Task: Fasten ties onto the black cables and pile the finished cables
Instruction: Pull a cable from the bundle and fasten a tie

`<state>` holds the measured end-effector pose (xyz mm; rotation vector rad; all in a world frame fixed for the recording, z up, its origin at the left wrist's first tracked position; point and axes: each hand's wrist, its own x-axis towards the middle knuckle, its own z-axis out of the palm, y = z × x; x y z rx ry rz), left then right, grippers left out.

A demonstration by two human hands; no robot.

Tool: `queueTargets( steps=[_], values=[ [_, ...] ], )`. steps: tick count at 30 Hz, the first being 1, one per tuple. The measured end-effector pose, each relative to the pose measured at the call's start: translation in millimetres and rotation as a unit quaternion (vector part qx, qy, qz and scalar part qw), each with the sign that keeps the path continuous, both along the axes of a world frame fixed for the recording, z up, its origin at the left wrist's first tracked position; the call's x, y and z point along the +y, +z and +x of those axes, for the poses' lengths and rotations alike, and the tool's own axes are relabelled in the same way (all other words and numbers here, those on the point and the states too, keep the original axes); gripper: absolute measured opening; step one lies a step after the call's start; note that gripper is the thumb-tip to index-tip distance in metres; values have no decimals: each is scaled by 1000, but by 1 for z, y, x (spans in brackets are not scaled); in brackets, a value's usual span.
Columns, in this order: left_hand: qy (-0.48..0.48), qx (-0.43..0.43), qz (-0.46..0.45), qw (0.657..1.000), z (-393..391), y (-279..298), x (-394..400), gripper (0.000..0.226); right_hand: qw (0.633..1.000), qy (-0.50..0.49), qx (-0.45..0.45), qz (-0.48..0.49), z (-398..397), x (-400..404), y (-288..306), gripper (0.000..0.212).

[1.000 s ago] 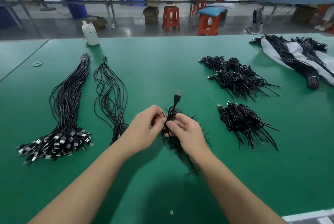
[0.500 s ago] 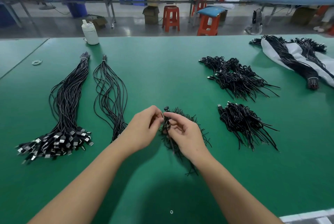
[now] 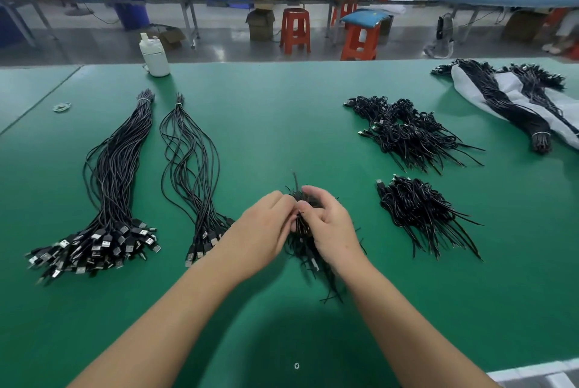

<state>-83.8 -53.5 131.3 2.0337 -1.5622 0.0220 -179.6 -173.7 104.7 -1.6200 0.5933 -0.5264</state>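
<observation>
My left hand (image 3: 264, 231) and my right hand (image 3: 329, 224) meet over the middle of the green table (image 3: 282, 124). Between them they pinch a coiled black cable (image 3: 302, 224) with a thin black tie at its waist. Under my hands lies a heap of loose black ties (image 3: 316, 265), partly hidden. Two bundles of straight black cables lie at the left, a thick bundle (image 3: 109, 187) and a thinner bundle (image 3: 191, 174). At the right sit two piles of tied cables, the far pile (image 3: 407, 134) and the near pile (image 3: 423, 215).
A white bottle (image 3: 154, 55) stands at the table's far edge. A rubber band (image 3: 62, 106) lies at the far left. More cable bundles rest on a white bag (image 3: 513, 96) at the far right. Orange stools and long benches stand beyond the table.
The cable's plug end, which stood up above my fingers a second ago, has been folded down into the coil. Both hands have closed in tighter around the cable.
</observation>
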Motion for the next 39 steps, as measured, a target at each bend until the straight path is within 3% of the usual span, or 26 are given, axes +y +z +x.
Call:
queueTargets(
  steps=[6,11,14,20,25,27,30,33,36,39],
  values=[
    [28,26,-43,998,-3,-5,1,5,998,26,-44,24,-4,-3,6,2],
    [64,82,-59,993,-6,-13,-1,3,999,12,-31,-25,-6,-2,9,6],
    [105,129,-70,984,-5,-14,-2,6,999,15,-13,-45,-6,-2,8,19],
    [135,165,-75,974,0,-10,1,14,991,100,16,-88,-12,-6,5,30],
    [114,123,-66,984,2,-10,1,8,978,45,47,-196,-8,-7,2,8],
    [101,83,-73,989,2,-12,0,5,974,49,61,-213,-7,-8,3,24],
    [75,-22,-93,993,1,-18,0,4,991,110,58,-56,-6,-7,6,33],
    [32,-141,-122,982,5,-32,2,10,976,156,40,146,-6,-6,9,32],
    [-3,-206,-154,966,11,-42,3,17,951,190,27,241,-7,-8,9,34],
    [-21,-225,-175,958,13,-46,2,21,938,215,27,269,-9,-12,9,35]
  ],
)
